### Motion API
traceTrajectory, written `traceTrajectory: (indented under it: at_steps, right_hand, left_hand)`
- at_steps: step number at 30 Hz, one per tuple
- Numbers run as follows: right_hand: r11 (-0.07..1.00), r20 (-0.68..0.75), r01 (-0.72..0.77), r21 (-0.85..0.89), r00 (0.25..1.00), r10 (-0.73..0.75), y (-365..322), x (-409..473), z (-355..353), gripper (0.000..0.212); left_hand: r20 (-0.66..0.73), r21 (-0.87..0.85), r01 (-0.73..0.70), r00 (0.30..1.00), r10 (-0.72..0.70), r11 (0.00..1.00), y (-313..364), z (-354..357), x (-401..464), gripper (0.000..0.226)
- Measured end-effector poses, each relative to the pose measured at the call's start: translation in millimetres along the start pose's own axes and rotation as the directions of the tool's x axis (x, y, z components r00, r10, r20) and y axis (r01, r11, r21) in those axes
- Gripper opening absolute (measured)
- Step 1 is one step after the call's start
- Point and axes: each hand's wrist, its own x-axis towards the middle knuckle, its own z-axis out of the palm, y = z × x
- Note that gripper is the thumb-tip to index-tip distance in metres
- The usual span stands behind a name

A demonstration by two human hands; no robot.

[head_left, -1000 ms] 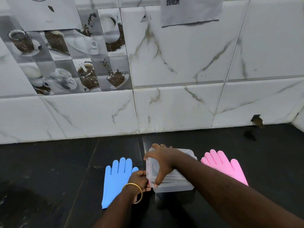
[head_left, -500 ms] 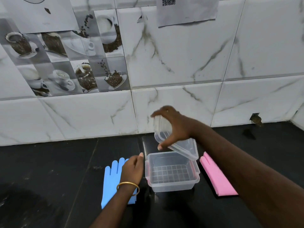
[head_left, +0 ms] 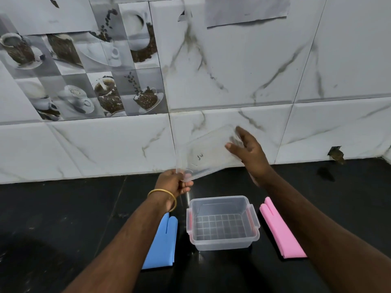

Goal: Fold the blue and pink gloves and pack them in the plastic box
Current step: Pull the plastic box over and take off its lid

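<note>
The clear plastic box (head_left: 224, 243) stands without its lid on the black counter, and nothing is inside it. Its transparent lid (head_left: 207, 151) is held tilted in the air above it, in front of the wall. My left hand (head_left: 173, 183), with a gold bangle on the wrist, pinches the lid's lower left corner. My right hand (head_left: 251, 153) holds the lid's right edge between thumb and fingers. The blue glove (head_left: 163, 242) lies flat left of the box, partly under my left forearm. The pink glove (head_left: 279, 231) lies right of the box, partly hidden by my right forearm.
The black counter (head_left: 63, 218) ends at a white marble-tiled wall (head_left: 232, 70) close behind the box. Coffee-print tiles (head_left: 84, 77) are at upper left and a paper sheet (head_left: 247, 9) hangs at the top. A small chipped hole (head_left: 335, 153) sits at the wall's base on the right.
My right hand lifted the lid off the box and raised it. My left hand left the box and took the lid's lower left corner. The view dropped closer to the counter.
</note>
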Motion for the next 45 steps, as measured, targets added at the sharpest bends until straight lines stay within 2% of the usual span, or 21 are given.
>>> traceTrajectory:
  at_steps: [2,4,7,11,15,19,21,25,30,32,36,41,45]
  right_hand:
    - [0.989,-0.103,-0.145,-0.027,0.985,0.141,20.0,1.3,-6.8,0.074]
    - [0.964,-0.203,-0.243,-0.112,0.955,0.217,38.6,2.9,-11.5,0.056]
    - [0.916,-0.256,-0.360,-0.178,0.916,0.310,66.4,8.8,-15.8,0.040]
    - [0.854,-0.241,-0.472,-0.219,0.874,0.422,96.9,17.9,-21.9,0.033]
    - [0.821,-0.248,-0.519,-0.239,0.850,0.466,123.5,19.7,-26.4,0.022]
    - [0.776,-0.246,-0.570,-0.271,0.820,0.517,143.2,21.1,-32.0,0.023]
    - [0.746,-0.222,-0.587,-0.316,0.810,0.543,149.3,21.3,-35.4,0.018]
    - [0.694,-0.183,-0.618,-0.368,0.780,0.598,155.4,18.7,-37.0,0.028]
    - [0.661,-0.197,-0.638,-0.395,0.761,0.618,157.0,16.9,-38.1,0.022]
    - [0.634,-0.193,-0.621,-0.461,0.768,0.611,153.7,17.0,-38.1,0.020]
    - [0.581,-0.211,-0.470,-0.665,0.864,0.457,136.6,18.5,-32.6,0.025]
    - [0.642,-0.141,-0.329,-0.692,0.935,0.326,99.3,15.7,-3.9,0.012]
    - [0.660,-0.065,-0.185,-0.728,0.977,0.202,72.4,6.9,33.8,0.029]
  left_hand:
    - [-0.053,0.065,-0.041,0.998,0.045,0.997,-4.2,-0.6,12.9,0.018]
    - [-0.110,0.137,-0.058,0.991,0.074,0.989,-11.1,1.5,24.1,0.024]
    - [-0.151,0.254,-0.051,0.984,0.092,0.966,-25.7,9.6,40.3,0.026]
    - [-0.207,0.270,-0.033,0.974,0.091,0.962,-45.2,14.6,58.5,0.029]
    - [-0.261,0.274,0.043,0.965,0.031,0.961,-66.7,11.7,73.6,0.005]
    - [-0.267,0.263,0.157,0.960,-0.085,0.952,-80.2,4.9,80.0,0.033]
    - [-0.252,0.351,0.179,0.963,-0.091,0.919,-85.0,1.1,81.7,0.041]
    - [-0.209,0.539,0.165,0.976,-0.059,0.826,-88.8,-1.9,83.0,0.048]
    - [-0.177,0.670,0.144,0.984,-0.032,0.729,-84.1,-1.5,81.6,0.054]
    - [-0.163,0.703,0.139,0.986,-0.032,0.697,-81.0,-1.3,77.5,0.056]
    - [-0.153,0.704,0.109,0.988,0.000,0.702,-70.3,-2.3,65.2,0.056]
    - [-0.140,0.699,0.056,0.988,0.060,0.713,-49.2,-22.0,43.4,0.053]
    - [-0.151,0.770,0.041,0.981,0.119,0.636,-39.2,-56.3,26.4,0.049]
